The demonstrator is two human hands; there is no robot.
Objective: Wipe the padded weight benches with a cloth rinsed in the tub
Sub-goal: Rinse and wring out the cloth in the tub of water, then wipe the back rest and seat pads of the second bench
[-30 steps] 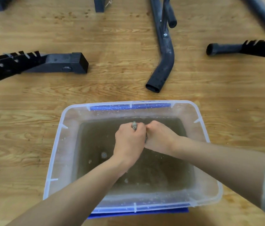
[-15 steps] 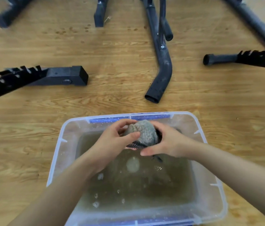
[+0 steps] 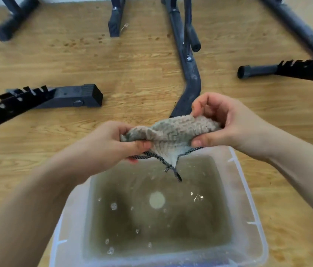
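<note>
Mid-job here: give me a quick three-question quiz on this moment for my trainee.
1. How many hands grip the cloth? A) one B) both C) neither
2. True or false: the cloth lies submerged in the tub.
3. Fill in: the water in the tub looks ____.
Key: 1 B, the left hand and right hand each hold an end. 2 False, it is held out of the water. 3 murky.

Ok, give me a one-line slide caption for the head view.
Left hand and right hand hold a grey cloth above the tub of murky water.
</note>
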